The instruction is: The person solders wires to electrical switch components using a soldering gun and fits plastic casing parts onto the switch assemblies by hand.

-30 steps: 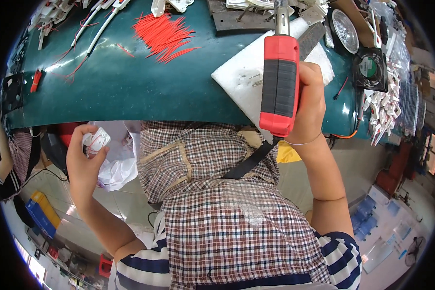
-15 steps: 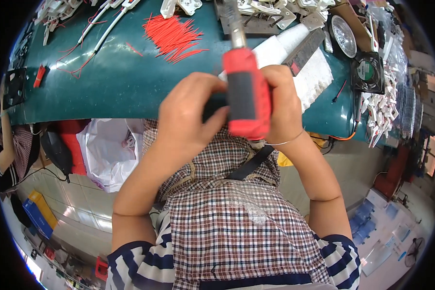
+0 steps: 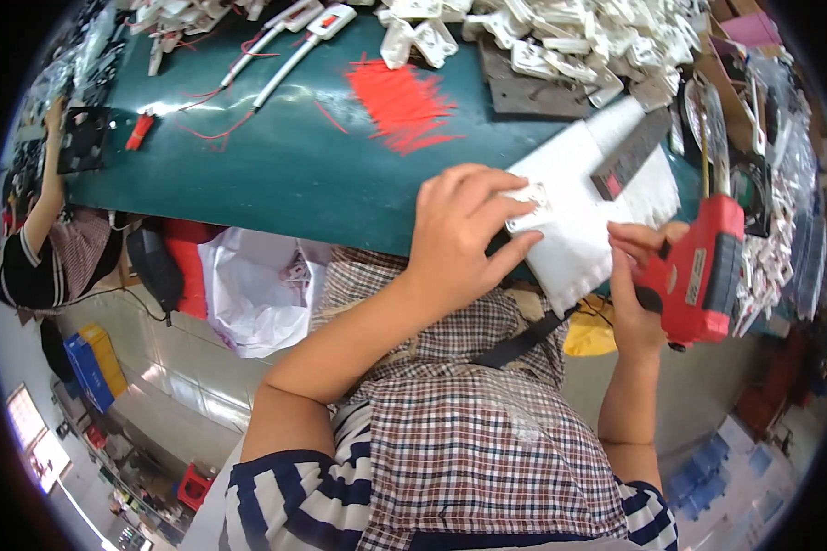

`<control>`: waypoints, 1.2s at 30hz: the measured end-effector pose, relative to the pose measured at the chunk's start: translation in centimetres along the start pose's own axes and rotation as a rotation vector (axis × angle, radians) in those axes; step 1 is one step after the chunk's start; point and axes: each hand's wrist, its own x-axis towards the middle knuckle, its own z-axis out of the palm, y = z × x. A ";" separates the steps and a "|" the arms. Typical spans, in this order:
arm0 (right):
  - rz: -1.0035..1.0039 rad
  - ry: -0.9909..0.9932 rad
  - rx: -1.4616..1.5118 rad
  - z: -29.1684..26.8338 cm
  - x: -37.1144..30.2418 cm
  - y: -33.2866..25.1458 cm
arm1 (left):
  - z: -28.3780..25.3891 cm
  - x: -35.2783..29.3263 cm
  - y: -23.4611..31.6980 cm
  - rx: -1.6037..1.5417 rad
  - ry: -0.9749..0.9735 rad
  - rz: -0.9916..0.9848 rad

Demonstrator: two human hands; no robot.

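My right hand (image 3: pixel 641 285) grips a red and black pistol-shaped tool (image 3: pixel 703 266) with a metal barrel, held at the right beside a white foam pad (image 3: pixel 583 243). Its barrel points away from me, over the table's right side. At the near left part of the pad, my left hand (image 3: pixel 464 230) has its fingers and thumb closed around a small white plastic part (image 3: pixel 530 204). The fingers cover some of that part. Farther back on the pad rests a dark bar (image 3: pixel 636 151) with a reddish end.
A heap of white plastic parts (image 3: pixel 579 41) lies at the back, near a dark metal block (image 3: pixel 533 96). Thin red tubes (image 3: pixel 400 106) are piled on the green table (image 3: pixel 276 156). White wired pieces (image 3: pixel 289 64) lie left of them. Another person's arm (image 3: pixel 50 165) reaches in far left.
The red tool has moved from the middle to the right in my right hand. My left hand has gone to the foam pad and a white plastic part. The view has shifted.
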 end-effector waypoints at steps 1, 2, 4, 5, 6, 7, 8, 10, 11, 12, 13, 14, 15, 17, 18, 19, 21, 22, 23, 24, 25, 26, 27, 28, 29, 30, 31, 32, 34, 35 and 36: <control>-0.019 0.047 0.090 0.1 -0.2 0.3 | -0.1 -0.2 -0.1 0.000 -0.003 0.028; -0.037 0.094 0.178 0.3 -0.4 0.5 | -0.2 -0.2 -0.2 -0.001 -0.006 0.057; -0.011 0.115 0.204 0.2 -0.6 0.4 | -0.8 0.5 -0.1 0.006 -0.021 0.066; 0.021 0.135 0.218 0.2 -0.7 0.4 | -1.5 1.0 -0.2 -0.045 -0.011 0.031; 0.020 0.144 0.221 -0.1 -0.8 0.6 | -2.3 2.1 -0.2 -0.100 -0.005 0.000; 0.012 0.173 0.222 -0.4 -1.0 0.6 | -3.6 3.7 -1.3 -0.047 0.068 -0.002; 0.006 0.203 0.220 -0.7 -1.4 0.5 | -5.4 5.3 -2.0 0.006 0.112 -0.161; 0.007 0.246 0.257 -1.1 -1.9 0.5 | -8.7 7.9 -6.5 0.296 0.256 -0.232; 0.019 0.252 0.276 -1.4 -2.2 0.5 | -10.5 8.3 -9.5 0.518 0.281 -0.223; 0.030 0.259 0.295 -1.5 -2.3 0.5 | -12.1 8.1 -12.1 0.823 0.292 -0.140; 0.051 0.250 0.307 -1.6 -2.3 0.3 | -13.0 8.0 -13.8 0.970 0.257 -0.201; 0.052 0.258 0.310 -1.6 -2.3 0.2 | -13.2 8.2 -14.0 0.972 0.255 -0.192; 0.067 0.272 0.311 -1.6 -2.4 0.3 | -13.3 8.4 -13.9 0.903 0.167 -0.344; 0.082 0.292 0.319 -1.7 -2.6 0.6 | -13.7 8.1 -14.6 0.876 0.104 -0.355; 0.090 0.273 0.319 -1.9 -2.6 0.9 | -13.7 8.4 -14.1 0.877 0.102 -0.348; 0.097 0.253 0.320 -1.9 -2.6 1.1 | -13.8 8.4 -13.3 0.863 0.145 -0.365; 0.098 0.276 0.310 -2.0 -2.6 0.8 | -14.1 8.0 -11.6 0.852 0.190 -0.375; 0.100 0.294 0.296 -2.1 -2.6 0.7 | -14.1 7.6 -10.9 0.838 0.247 -0.356; 0.100 0.300 0.298 -2.1 -2.5 0.6 | -14.0 7.4 -10.3 0.821 0.304 -0.336; 0.101 0.281 0.326 -2.2 -2.3 0.5 | -13.9 7.1 -9.7 0.823 0.305 -0.332; 0.101 0.262 0.353 -2.2 -2.2 0.5 | -13.6 6.9 -9.2 0.646 0.380 -0.194; 0.101 0.267 0.353 -2.3 -2.2 0.8 | -13.2 6.8 -8.7 0.465 0.450 -0.057; 0.081 0.239 0.337 -2.4 -2.3 1.3 | -12.3 7.0 -8.0 0.463 0.450 -0.052; 0.061 0.212 0.315 -2.4 -2.3 1.6 | -11.1 7.4 -7.2 0.136 0.467 -0.071; 0.091 0.190 0.319 -2.4 -2.3 1.5 | -10.1 7.7 -6.4 -0.194 0.473 -0.090; 0.094 0.202 0.312 -2.4 -2.1 1.3 | -9.3 8.1 -5.4 -0.205 0.466 -0.083; 0.078 0.195 0.331 -2.2 -1.9 0.8 | -8.6 8.2 -4.3 -0.411 0.435 -0.115; 0.065 0.189 0.349 -2.0 -1.6 0.3 | -7.8 8.4 -3.5 -0.618 0.396 -0.150; 0.044 0.170 0.343 -1.8 -1.1 -1.0 | -6.0 9.3 -1.7 -0.736 0.346 -0.220; 0.051 0.121 0.278 -1.9 -1.1 -0.9 | -4.9 9.6 -1.1 -0.799 0.306 -0.261; 0.055 0.065 0.217 -2.0 -0.9 -0.8 | -4.0 9.9 -0.5 -0.857 0.271 -0.304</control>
